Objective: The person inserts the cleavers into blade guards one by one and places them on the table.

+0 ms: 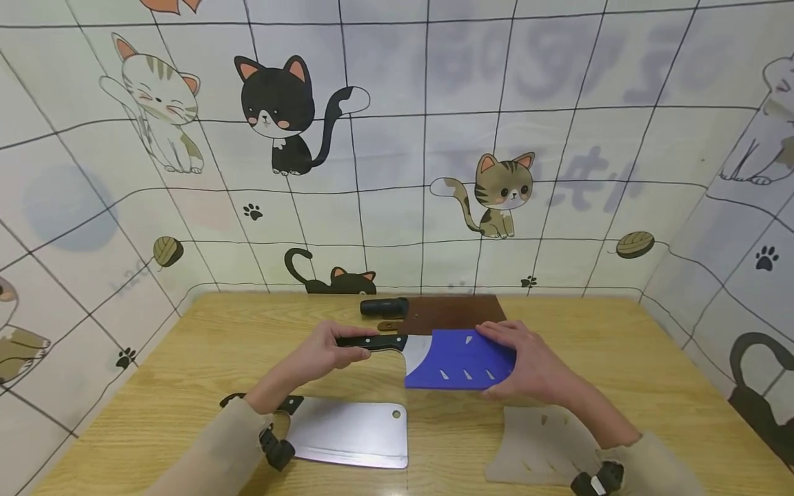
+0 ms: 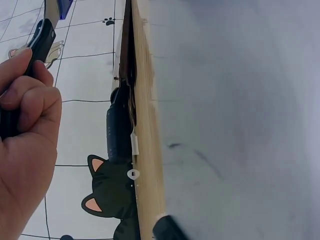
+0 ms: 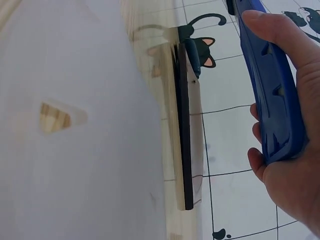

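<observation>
While the left hand (image 1: 329,350) pinches the black knife handle (image 1: 389,342), the blue sheath (image 1: 455,358) lies right of that handle over the blade (image 1: 417,350), long axis crosswise, and the nearer right hand (image 1: 530,359) grips its end farthest from the handle.

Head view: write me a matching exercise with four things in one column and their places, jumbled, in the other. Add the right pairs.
Things
1. Blue cover
2. Pale, see-through cover
3. Brown cover
4. Bare cleaver

Places
A. Along the far side of the table
B. Near side of the table, left of the middle, silver blade showing
C. In the right hand, over the blade of a knife
D. Near side of the table, right of the middle

Pairs: 1-C, 2-D, 3-A, 4-B
</observation>
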Motion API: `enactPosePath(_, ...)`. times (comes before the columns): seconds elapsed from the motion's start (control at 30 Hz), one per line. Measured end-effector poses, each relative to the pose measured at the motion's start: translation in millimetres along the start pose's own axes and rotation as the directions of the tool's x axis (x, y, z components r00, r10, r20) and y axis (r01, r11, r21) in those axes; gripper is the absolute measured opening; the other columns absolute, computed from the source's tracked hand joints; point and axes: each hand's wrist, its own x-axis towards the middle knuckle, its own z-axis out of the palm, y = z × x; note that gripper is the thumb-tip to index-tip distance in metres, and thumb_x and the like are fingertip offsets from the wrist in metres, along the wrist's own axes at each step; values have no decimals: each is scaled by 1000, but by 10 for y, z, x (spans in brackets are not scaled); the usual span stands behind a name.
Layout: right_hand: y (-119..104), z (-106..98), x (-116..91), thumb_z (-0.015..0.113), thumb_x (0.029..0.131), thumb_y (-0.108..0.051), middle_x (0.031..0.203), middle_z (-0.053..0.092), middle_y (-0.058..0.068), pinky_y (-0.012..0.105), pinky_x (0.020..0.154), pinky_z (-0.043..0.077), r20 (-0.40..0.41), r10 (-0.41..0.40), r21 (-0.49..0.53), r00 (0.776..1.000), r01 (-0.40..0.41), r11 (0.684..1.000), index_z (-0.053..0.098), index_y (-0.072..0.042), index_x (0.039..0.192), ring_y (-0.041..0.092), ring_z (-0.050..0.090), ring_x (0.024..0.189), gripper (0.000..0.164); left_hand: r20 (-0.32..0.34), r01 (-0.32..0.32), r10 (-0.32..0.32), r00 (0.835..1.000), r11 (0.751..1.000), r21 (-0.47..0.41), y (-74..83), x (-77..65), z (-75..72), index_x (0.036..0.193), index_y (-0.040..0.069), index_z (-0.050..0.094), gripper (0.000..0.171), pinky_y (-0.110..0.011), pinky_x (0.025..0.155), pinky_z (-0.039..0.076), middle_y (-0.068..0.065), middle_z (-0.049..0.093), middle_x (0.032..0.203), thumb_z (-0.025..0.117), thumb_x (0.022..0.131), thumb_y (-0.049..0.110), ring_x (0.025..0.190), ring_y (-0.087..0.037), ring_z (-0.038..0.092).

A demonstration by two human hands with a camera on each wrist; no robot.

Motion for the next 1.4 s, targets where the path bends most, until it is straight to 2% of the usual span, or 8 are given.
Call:
enactPosePath(0.13,-8,0,16,99,56,-39,143,55,17,63,96,41,-17,-22,-33,1000,21,999,60,-5,143,42,47,129,101,-31,6,-5,1000,999,37,19,6,10,128,1,71,36,-22,51,31,-8,62,86,74,93,9,57,-11,36)
enactPosePath(0.33,-46,10,34,98,58,-39,144,53,18,63,97,42,-2,-8,-41,1000,8,999,59,-5,144,43,46,129,101,-48,23,-22,999,999,31,27,18,67,127,3,73,35,-22,50,31,-6,63,85,75,93,10,54,-10,34)
enactPosePath(0.47,-27,-33,31,98,59,-40,145,52,18,63,96,42,17,7,-18,1000,-7,1000,58,-6,145,44,45,130,101,-42,-7,10,999,997,71,41,45,98,128,3,72,35,-23,51,33,-8,67,95,75,94,10,56,-9,37)
enactPosePath(0.6,22,-48,70,95,63,-43,145,51,19,60,97,44,80,6,-35,997,-3,999,55,-6,147,44,45,130,101,-37,-21,27,999,988,152,36,107,80,125,4,73,34,-25,58,39,-8,69,101,76,92,11,67,-12,48)
enactPosePath(0.8,107,34,128,94,66,-39,144,52,19,59,100,45,165,-9,-124,986,30,992,54,-1,147,42,45,131,98,13,17,-20,1000,980,201,-121,174,31,122,3,75,34,-28,75,48,-8,74,110,78,88,4,87,-15,60)
enactPosePath(1.03,136,154,169,92,63,-51,139,59,18,65,98,38,231,-2,-279,973,68,958,57,-2,144,41,50,128,100,0,14,-15,1000,940,340,-276,183,46,116,3,77,30,-36,89,50,-8,75,112,78,85,1,101,-17,63)
enactPosePath(1.27,149,194,187,91,62,-50,140,59,17,66,100,37,287,39,-272,957,43,961,58,-2,143,40,50,128,100,-6,8,-6,1000,909,416,-290,180,66,109,-2,78,30,-36,87,52,-9,76,105,77,80,-4,99,-18,66)
enactPosePath(1.4,178,199,192,91,64,-51,142,57,19,68,100,35,313,45,-239,949,33,971,56,-2,145,42,48,130,100,-8,19,-18,1000,904,427,-283,187,71,109,-4,77,30,-34,84,52,-10,76,104,77,79,-6,97,-18,67)
